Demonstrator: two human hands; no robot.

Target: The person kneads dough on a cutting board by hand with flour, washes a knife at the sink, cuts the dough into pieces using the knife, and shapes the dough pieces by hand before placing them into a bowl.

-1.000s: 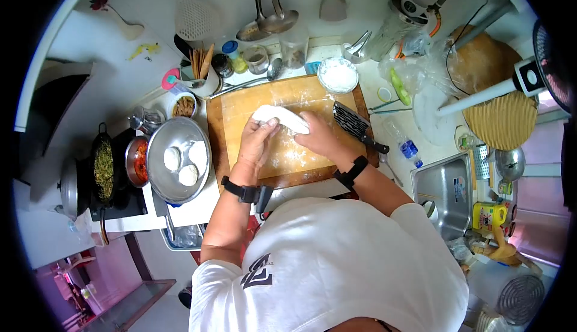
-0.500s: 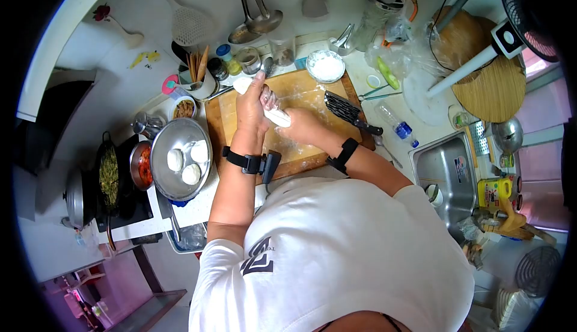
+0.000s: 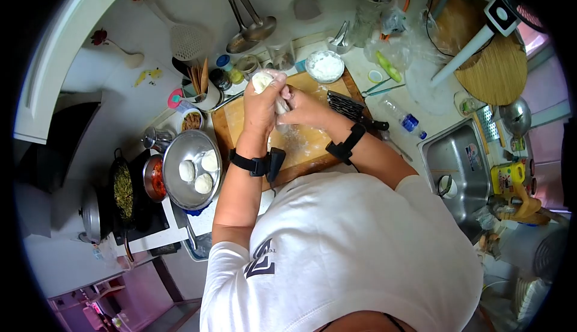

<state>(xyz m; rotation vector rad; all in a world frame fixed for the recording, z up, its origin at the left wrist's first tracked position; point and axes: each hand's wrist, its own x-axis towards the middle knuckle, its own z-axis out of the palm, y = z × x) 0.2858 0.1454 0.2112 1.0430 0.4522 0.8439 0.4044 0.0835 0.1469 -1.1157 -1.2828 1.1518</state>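
Above the floured wooden board, a lump of white dough is held between both hands. My left hand is closed around it, and a rounded end bulges out at the top, by the thumb. My right hand has its fingers closed on the lower part of the dough, close against the left hand. Some of the right fingers are hidden. Left of the board, a steel bowl holds three white dough balls.
A knife lies over the board's right edge. Behind the board stands a bowl of white flour. A pan of chopped greens and a bowl of red food are at left. The sink is at right.
My hands have drawn closer together. The dough's top end now shows as a rounder bulge above my left hand, and less of its length shows between the hands. The view has shifted slightly.
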